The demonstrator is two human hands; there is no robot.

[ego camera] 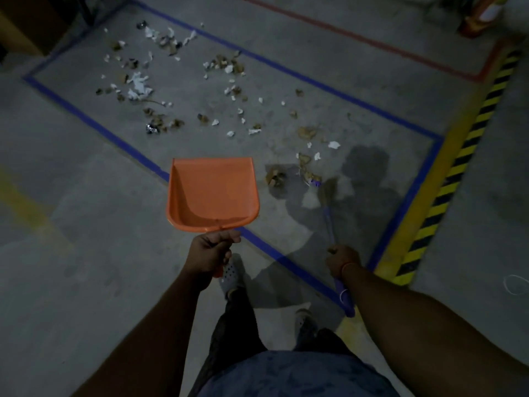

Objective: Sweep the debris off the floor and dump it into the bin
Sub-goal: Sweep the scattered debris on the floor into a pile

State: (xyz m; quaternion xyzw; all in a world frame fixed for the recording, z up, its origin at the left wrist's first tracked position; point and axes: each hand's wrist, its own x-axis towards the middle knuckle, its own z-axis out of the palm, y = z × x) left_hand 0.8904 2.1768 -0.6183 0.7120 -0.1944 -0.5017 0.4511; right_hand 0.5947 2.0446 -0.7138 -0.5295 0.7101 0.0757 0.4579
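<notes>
My left hand (210,252) grips the handle of an orange dustpan (213,193), held level above the floor with nothing in its scoop. My right hand (342,259) grips the purple handle of a small broom (329,219); its bristle end is blurred, down by the floor near a brown clump of debris (274,176). Torn white paper, brown scraps and foil bits (140,84) lie scattered over the grey floor inside a rectangle of blue tape (94,121). No bin is in view.
A yellow-and-black hazard stripe (458,164) runs along the right side. A red tape line (372,41) crosses the far floor. A dark box-like object (31,24) stands at the far left corner. My feet (232,275) stand on the blue tape line.
</notes>
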